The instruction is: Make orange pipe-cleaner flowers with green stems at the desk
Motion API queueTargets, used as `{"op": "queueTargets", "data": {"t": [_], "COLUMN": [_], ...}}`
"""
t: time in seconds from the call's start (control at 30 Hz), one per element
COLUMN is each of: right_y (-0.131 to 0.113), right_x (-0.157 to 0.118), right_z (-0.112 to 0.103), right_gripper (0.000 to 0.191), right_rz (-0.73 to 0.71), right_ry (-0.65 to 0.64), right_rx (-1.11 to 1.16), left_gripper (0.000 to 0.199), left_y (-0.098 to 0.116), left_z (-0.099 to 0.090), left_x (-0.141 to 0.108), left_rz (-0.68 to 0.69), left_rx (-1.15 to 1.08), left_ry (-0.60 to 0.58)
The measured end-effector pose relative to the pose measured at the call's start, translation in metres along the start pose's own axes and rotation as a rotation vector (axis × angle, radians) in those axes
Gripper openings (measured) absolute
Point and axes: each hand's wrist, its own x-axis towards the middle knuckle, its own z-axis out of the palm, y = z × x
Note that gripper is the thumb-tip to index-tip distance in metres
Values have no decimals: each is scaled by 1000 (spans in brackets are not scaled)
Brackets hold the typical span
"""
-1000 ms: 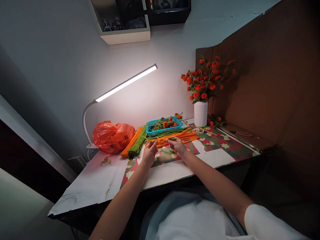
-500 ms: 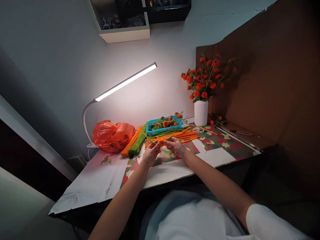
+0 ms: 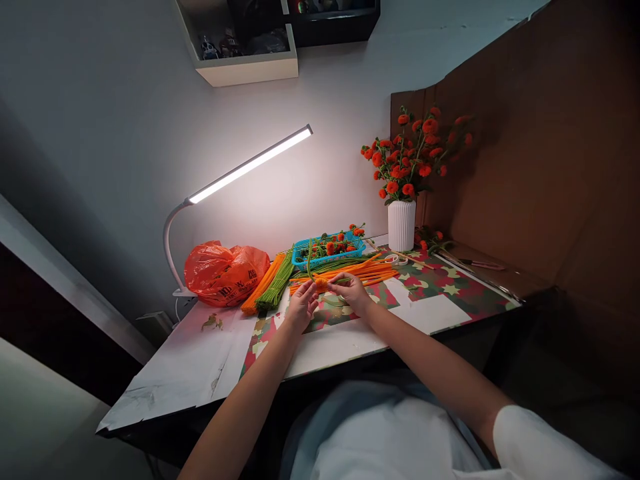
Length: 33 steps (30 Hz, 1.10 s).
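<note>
Between my hands, above the table, is a small orange pipe-cleaner flower (image 3: 321, 285) with a green pipe-cleaner stem (image 3: 309, 259) that now points upward. My left hand (image 3: 301, 306) pinches the flower from its left side. My right hand (image 3: 351, 293) is closed at its right side, with a bit of green by the fingertips. Just behind the hands lie orange pipe cleaners (image 3: 370, 272) in a loose row and green pipe cleaners (image 3: 350, 263). Fingers partly cover the flower, so its finer shape is hidden.
A blue basket (image 3: 300, 257) with finished flowers stands at the back, near a white ribbed vase (image 3: 401, 227) of orange flowers. Leftward are green bundles (image 3: 277, 287), a red plastic bag (image 3: 225, 273) and a lit lamp (image 3: 255, 163). Scissors (image 3: 395, 259) lie near the vase.
The green stem has swung from leaning left to standing nearly upright. Both hands have stayed in about the same place, holding the flower.
</note>
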Motion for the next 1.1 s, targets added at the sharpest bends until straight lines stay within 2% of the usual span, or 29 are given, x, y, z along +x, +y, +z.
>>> {"op": "queueTargets", "data": {"t": [0.1,0.27,0.4,0.6,0.7,0.87,0.97,1.1], "right_y": [1,4,5,3,3,3,0,-2], "right_x": [-2,-6,-4,2,3,5,5,3], "right_z": [2,-2,-4,-3,-2,-8,-11,-8], "right_gripper": [31,17,19,32,32,22,24,38], "right_rz": [-172,-344,-282,-90,-96,-232,-269,-159], "right_ry": [29,-53,-82,-116,-95,85,87,40], "right_rx": [-152,-446,-455,-186,-177,-384,-426,-279], "left_gripper": [46,49,47,43,41,39,33,22], "left_y": [-2,-3,-2,-1,0,-1,-1,-1], "left_z": [0,2,3,6,8,10,10,10], "left_x": [0,-5,-6,-6,-7,-8,-8,-8], "left_rz": [81,117,83,66,66,53,43,-13], "left_rx": [93,192,215,157,163,171,135,43], "left_ry": [37,-22,-73,-140,-172,-202,-192,-212]}}
